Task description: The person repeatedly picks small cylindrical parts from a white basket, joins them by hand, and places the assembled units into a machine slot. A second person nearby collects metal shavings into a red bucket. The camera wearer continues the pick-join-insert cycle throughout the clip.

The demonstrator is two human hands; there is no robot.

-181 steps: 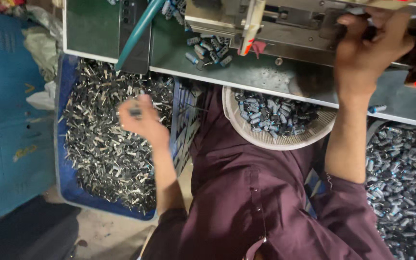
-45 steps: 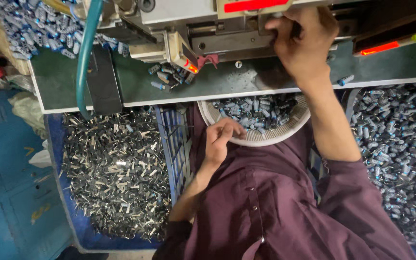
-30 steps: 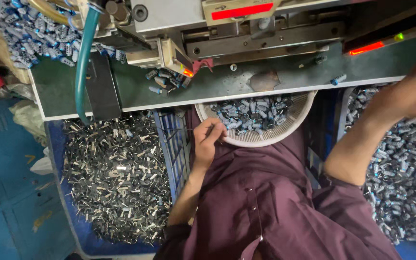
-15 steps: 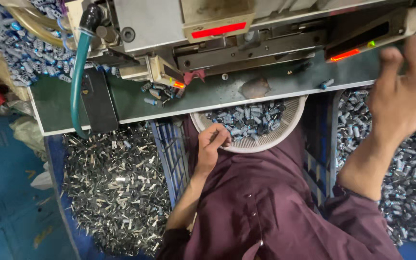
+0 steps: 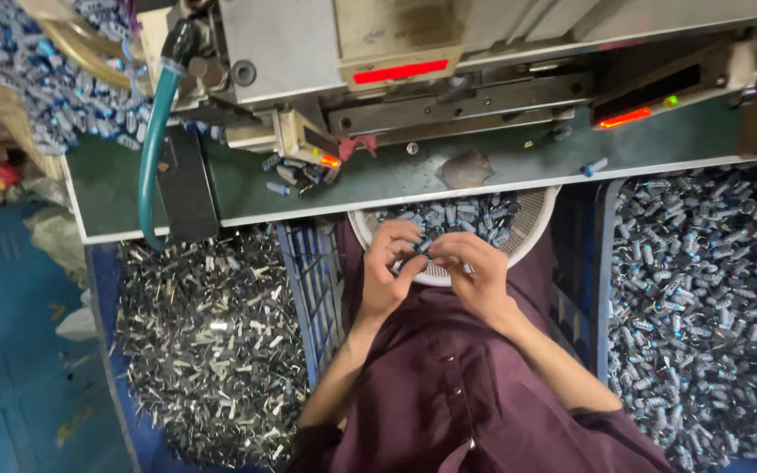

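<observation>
Head view: small blue-grey capacitors [image 5: 420, 247] sit pinched between your fingertips, over the near rim of the white round basket [image 5: 532, 229] in your lap. Your left hand [image 5: 389, 273] and right hand [image 5: 475, 273] meet there, both curled tight on the parts. Green machine table [image 5: 378, 180] above. Blue crate [image 5: 313, 289] of metal bits left; capacitor heap [image 5: 703, 298] right.

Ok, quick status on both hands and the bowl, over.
Left hand and right hand together over white bowl, pinching small cylindrical parts. Bowl in lap, half under the green machine table. Nothing blocking.
</observation>
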